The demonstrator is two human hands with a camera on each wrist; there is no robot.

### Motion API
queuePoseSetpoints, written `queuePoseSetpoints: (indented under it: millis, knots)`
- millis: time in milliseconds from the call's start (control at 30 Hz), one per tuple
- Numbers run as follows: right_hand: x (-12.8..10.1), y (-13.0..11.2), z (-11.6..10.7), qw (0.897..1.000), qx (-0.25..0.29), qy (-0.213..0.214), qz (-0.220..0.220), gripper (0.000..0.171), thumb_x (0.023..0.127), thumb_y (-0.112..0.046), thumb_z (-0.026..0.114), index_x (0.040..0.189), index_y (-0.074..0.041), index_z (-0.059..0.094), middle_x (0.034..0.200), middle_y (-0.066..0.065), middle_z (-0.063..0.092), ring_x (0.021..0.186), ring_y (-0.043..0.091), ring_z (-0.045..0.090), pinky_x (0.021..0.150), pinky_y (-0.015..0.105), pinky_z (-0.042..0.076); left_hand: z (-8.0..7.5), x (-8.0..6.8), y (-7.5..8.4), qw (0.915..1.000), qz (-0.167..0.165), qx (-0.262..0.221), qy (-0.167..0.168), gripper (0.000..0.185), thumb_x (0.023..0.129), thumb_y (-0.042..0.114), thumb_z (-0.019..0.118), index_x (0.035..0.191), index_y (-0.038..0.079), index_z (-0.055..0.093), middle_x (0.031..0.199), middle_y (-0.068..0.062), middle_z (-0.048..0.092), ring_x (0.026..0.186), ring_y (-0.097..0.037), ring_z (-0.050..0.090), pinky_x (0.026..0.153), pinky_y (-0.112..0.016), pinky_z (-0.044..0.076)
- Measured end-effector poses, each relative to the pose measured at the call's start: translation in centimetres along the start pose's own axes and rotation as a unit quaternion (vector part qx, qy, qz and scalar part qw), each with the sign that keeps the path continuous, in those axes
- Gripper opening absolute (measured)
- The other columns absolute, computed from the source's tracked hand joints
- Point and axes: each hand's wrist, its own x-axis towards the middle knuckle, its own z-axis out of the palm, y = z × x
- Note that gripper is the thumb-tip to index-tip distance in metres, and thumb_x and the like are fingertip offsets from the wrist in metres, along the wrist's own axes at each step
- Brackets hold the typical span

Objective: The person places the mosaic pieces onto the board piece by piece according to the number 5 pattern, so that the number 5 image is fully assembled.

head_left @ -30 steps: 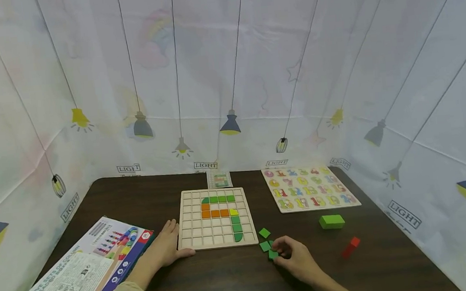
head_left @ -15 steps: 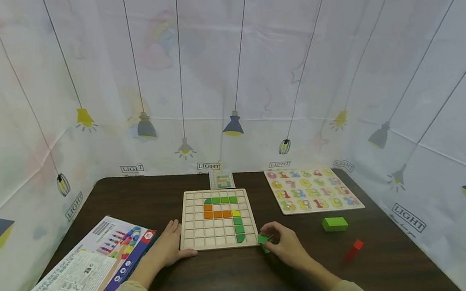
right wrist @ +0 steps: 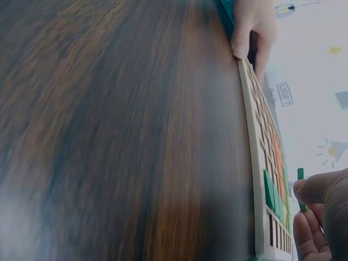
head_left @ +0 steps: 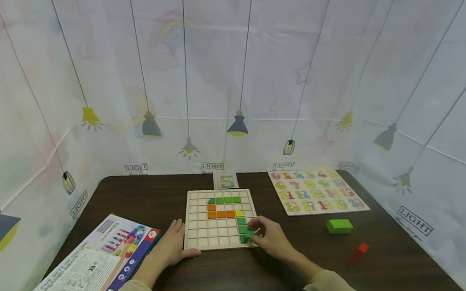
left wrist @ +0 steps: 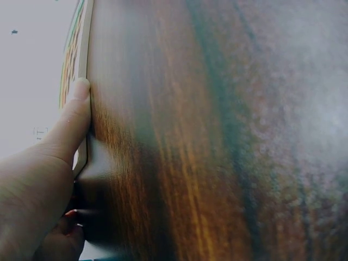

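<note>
A wooden grid board [head_left: 207, 233] lies mid-table, with green, orange and yellow tiles set in its upper and right cells. My right hand [head_left: 255, 232] pinches a small green tile [head_left: 248, 232] over the board's front right corner; in the right wrist view the green tile [right wrist: 300, 188] stands on edge between my fingertips [right wrist: 312, 190], just above the board [right wrist: 260, 179]. My left hand [head_left: 178, 243] rests flat against the board's front left corner. Its thumb [left wrist: 73, 119] lies along the board's edge [left wrist: 82, 51].
A number puzzle [head_left: 318, 192] lies at the back right. A green block [head_left: 340, 225] and a red block [head_left: 359, 252] sit to the right. A printed box [head_left: 94, 267] lies at the left, and a small pattern card [head_left: 225, 181] behind the board.
My right hand picked a green tile from the loose ones on the table and carried it left and up over the board's front right corner. My left hand stayed put.
</note>
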Motion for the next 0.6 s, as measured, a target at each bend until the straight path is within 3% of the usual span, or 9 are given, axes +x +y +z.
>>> queuePoseSetpoints:
  millis: [300,600]
  knots:
    - [0.8,-0.8,2.0,0.999,0.011,-0.025,-0.033,0.027,0.079,0.006,0.067,0.104,0.0,0.061,0.097,0.009,0.062,0.09,0.023,0.062,0.076,0.034,0.053,0.1,0.1,-0.1,1.0,0.0,0.003,0.003,0.1,0.078,0.056,0.068,0.139,-0.015,0.033,0.146,-0.031,0.026,0.138,-0.042,0.02,0.109,-0.049,0.024]
    - [1.3,-0.8,3.0,0.998,-0.017,-0.026,-0.051,0.027,0.079,0.006,0.069,0.103,-0.003,0.061,0.097,0.005,0.063,0.091,0.019,0.062,0.077,0.028,0.053,0.3,0.3,-0.1,1.0,-0.005,0.003,0.001,0.1,0.078,0.058,0.067,0.139,-0.014,0.033,0.147,-0.03,0.026,0.138,-0.041,0.019,0.109,-0.049,0.023]
